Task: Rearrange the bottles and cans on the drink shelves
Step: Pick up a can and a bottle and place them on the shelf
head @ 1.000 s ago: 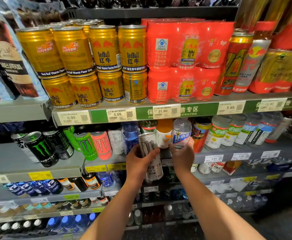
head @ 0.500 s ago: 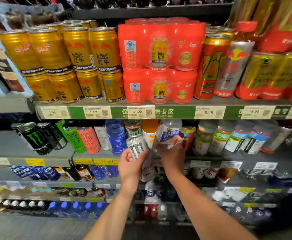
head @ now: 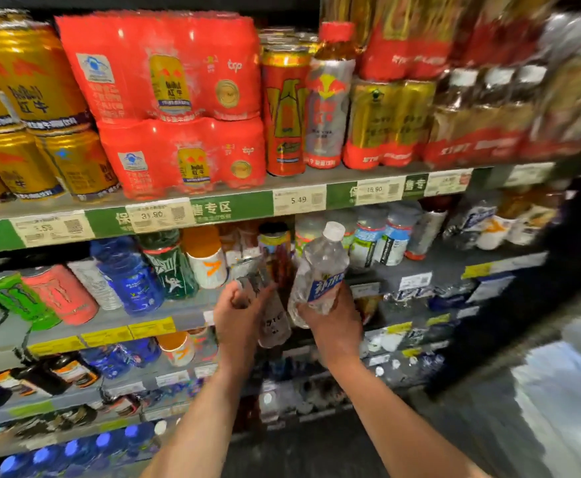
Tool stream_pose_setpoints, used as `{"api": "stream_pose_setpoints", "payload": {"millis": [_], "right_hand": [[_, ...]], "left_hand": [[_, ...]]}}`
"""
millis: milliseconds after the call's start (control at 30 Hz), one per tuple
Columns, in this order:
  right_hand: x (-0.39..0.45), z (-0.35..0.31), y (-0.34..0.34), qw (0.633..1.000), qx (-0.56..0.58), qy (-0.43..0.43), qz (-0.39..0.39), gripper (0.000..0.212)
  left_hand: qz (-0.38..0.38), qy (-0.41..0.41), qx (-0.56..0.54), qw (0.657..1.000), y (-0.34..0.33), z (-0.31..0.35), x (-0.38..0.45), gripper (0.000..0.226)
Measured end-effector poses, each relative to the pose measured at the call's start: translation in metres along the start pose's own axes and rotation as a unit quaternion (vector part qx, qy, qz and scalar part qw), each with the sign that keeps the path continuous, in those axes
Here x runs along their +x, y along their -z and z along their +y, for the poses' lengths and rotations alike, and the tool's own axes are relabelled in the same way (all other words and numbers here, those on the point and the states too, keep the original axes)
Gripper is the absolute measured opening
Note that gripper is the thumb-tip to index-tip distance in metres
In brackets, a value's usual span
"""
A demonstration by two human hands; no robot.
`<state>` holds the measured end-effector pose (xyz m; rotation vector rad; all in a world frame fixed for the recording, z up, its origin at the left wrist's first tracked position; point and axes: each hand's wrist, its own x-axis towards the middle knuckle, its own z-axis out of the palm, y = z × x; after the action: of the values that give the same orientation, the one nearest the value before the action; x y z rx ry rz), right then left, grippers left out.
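Note:
My left hand [head: 239, 317] grips a tall white Monster can [head: 265, 305], held tilted in front of the second shelf [head: 430, 267]. Beside it my right hand [head: 334, 315] holds a clear water bottle [head: 318, 270] with a blue label and white cap, leaning right. Both drinks are off the shelf, close together in mid-air. Behind them on the second shelf stand a dark can with a yellow top [head: 275, 243], an orange-capped white bottle [head: 206, 260], a green bottle [head: 168, 263] and a blue bottle [head: 127, 274]. The picture is blurred.
The top shelf carries gold Red Bull cans [head: 30, 81], red multipacks [head: 165, 98], a tall red can [head: 284, 112] and a red-capped bottle [head: 330, 98]. Green and pink Monster cans [head: 40, 294] lie at left. White-blue bottles [head: 382, 239] stand at right. Lower shelves hold more drinks.
The view has swung right along the shelves. Both hands moved right with their drinks, and the water bottle now sits lower in front of the white-blue bottles.

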<state>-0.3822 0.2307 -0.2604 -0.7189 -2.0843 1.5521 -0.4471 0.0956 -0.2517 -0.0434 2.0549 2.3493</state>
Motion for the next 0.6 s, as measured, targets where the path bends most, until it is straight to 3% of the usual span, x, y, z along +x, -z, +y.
{"api": "stream_pose_setpoints", "payload": {"millis": [67,267,500,600], "right_hand": [[0.005,0.006,0.024,0.999,-0.001,0.001,0.044,0.056],[0.027,0.029,0.088,0.987,-0.034,-0.025,0.158,0.054],[0.084,0.047,0.168,0.979,-0.063,-0.029,0.192,0.069],[0.115,0.056,0.202,0.982,-0.055,-0.036,0.180,0.072]], "left_hand": [[-0.013,0.001,0.003,1.000,-0.023,0.001,-0.006,0.033],[-0.088,0.015,0.036,0.995,-0.088,0.002,-0.022,0.050],[-0.146,-0.001,0.048,0.988,-0.174,-0.011,-0.034,0.035],[-0.144,0.015,0.014,0.989,-0.213,-0.018,-0.038,0.057]]}}
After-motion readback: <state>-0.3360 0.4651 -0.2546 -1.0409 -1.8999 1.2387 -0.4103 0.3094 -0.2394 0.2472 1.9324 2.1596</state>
